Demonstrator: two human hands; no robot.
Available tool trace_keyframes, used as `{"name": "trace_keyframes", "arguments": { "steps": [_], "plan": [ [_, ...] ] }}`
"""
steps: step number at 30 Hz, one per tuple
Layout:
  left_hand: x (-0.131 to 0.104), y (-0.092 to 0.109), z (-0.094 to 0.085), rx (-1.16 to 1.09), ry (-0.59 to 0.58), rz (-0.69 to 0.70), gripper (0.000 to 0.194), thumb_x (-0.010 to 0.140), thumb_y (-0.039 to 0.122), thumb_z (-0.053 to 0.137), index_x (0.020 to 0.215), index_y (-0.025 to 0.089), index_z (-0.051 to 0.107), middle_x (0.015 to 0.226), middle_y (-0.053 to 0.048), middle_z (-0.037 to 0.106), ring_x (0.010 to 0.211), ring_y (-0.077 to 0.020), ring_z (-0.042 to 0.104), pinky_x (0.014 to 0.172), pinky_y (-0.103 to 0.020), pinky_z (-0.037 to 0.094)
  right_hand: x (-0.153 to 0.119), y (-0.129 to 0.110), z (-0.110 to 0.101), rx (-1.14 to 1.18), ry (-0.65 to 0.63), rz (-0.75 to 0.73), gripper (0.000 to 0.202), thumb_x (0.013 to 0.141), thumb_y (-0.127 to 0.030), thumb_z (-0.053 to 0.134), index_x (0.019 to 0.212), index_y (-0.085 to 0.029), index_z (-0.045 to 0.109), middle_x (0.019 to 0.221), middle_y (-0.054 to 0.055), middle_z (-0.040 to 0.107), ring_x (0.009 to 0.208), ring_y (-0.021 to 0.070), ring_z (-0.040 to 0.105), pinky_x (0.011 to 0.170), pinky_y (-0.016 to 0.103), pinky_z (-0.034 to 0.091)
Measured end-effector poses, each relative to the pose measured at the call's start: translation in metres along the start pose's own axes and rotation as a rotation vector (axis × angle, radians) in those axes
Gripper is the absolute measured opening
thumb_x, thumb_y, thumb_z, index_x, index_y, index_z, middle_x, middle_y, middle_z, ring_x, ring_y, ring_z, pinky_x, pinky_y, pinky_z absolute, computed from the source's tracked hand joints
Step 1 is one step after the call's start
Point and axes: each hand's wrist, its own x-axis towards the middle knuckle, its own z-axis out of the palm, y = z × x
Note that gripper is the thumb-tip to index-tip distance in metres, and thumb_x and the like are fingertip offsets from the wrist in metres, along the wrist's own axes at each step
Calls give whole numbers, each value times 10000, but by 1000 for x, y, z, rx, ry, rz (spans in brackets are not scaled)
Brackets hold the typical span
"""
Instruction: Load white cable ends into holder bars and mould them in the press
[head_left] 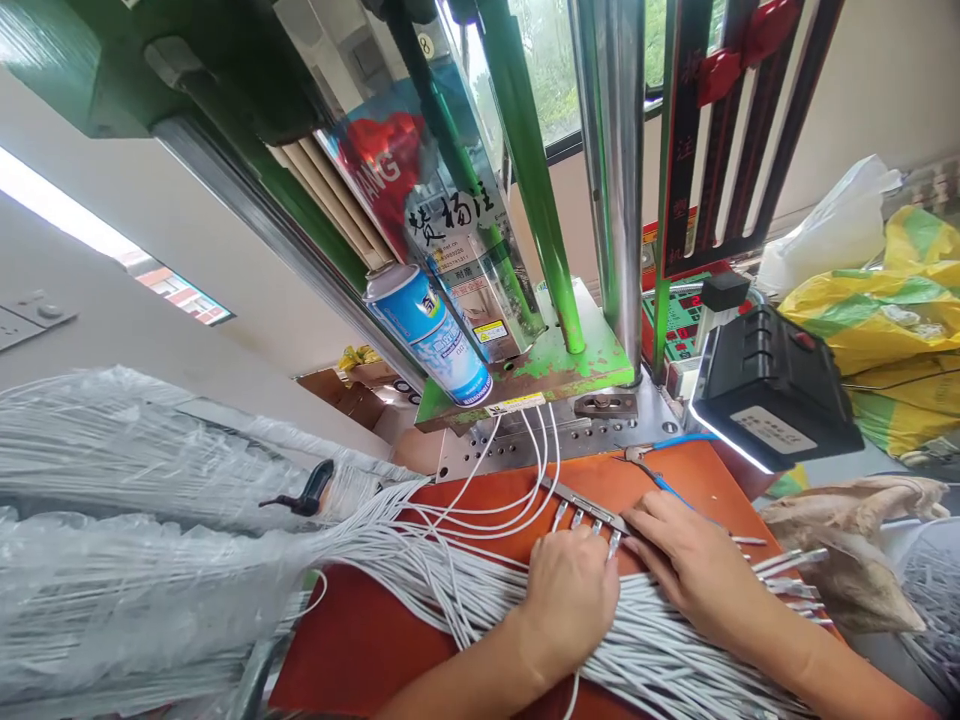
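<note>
A narrow metal bar (576, 497) with slots lies at a slant above the orange work surface, and several small metal cable connectors (577, 518) stick out along its near edge. My right hand (686, 555) grips the bar's right end between thumb and fingers. Closed just below the bar, my left hand (574, 590) holds the white cables that lead to these connectors; its fingertips are hidden. Beneath both hands runs a thick bundle of white cables (420, 570), with several connector ends (802, 590) showing at the right.
Behind the hands stands a green press (600, 350), with white cables entering under its plate. A blue spray can (431, 335) stands on that plate. Blue-handled pliers (660, 465) lie right of the bar. A black lamp box (776, 390) and plastic-wrapped cables (150, 540) flank the orange surface (360, 640).
</note>
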Motion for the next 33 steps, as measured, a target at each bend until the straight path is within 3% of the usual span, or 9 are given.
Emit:
{"name": "trace_keyframes", "arguments": {
  "steps": [4,8,10,13,16,19,25,28,33],
  "plan": [
    [5,2,3,-54,-15,-23,119,894,244,646,776,223,644,807,-20,706,715,-209,654,598,-352,314,0,1,-1,8,-13,-22,266,1095,-317,390,999,-212,615,970,69,553,908,241,523,775,387,413],
    [14,-15,-21,-216,7,-21,208,931,317,674,749,222,638,748,-2,660,672,-170,614,610,-315,361,0,0,0,9,-2,2,279,1099,-376,386,1032,-225,611,980,66,565,906,241,538,790,397,427],
    [21,-36,-39,-317,157,-77,209,962,341,649,789,225,632,769,2,633,706,-159,612,673,-292,429,0,0,1,20,5,21,278,1100,-404,388,1106,-239,612,1006,64,579,926,243,553,811,405,438],
    [32,-72,-55,-304,481,-198,168,946,370,675,982,221,605,998,-51,641,994,-224,642,936,-367,494,1,1,1,26,6,35,293,1101,-424,381,1182,-257,608,1033,62,594,953,244,569,833,412,454],
    [46,-89,-46,-170,502,-293,662,788,499,833,1270,194,496,1247,-146,599,1236,-358,568,1065,-539,450,1,4,3,12,1,29,300,1099,-437,381,1187,-266,612,1042,62,603,960,244,580,841,415,467],
    [65,-83,-24,-112,433,-309,1000,669,537,908,1410,152,358,1319,-210,563,1267,-415,558,1054,-582,462,-1,8,5,-8,21,12,281,1093,-439,402,1204,-277,602,1072,61,616,967,236,602,850,405,483],
    [80,-80,-10,-122,485,-263,641,788,81,708,1325,196,378,1228,-141,600,1181,-315,629,1013,-476,517,-2,10,5,-40,32,-24,269,1082,-433,439,1237,-284,600,1113,69,639,985,230,636,875,378,519],
    [75,-87,-10,-155,482,-262,543,810,88,685,1257,224,409,1154,-99,618,1119,-291,653,982,-464,534,-2,10,3,-46,52,-25,277,1076,-444,448,1224,-282,618,1100,66,654,969,227,653,879,369,538],
    [74,-86,-10,-132,478,-244,568,812,183,749,1258,214,400,1183,-109,610,1150,-311,626,1007,-486,521,-10,23,7,-61,104,-79,330,1052,-488,479,1237,-281,657,1178,74,682,1048,247,677,860,345,564]
  ]
}}
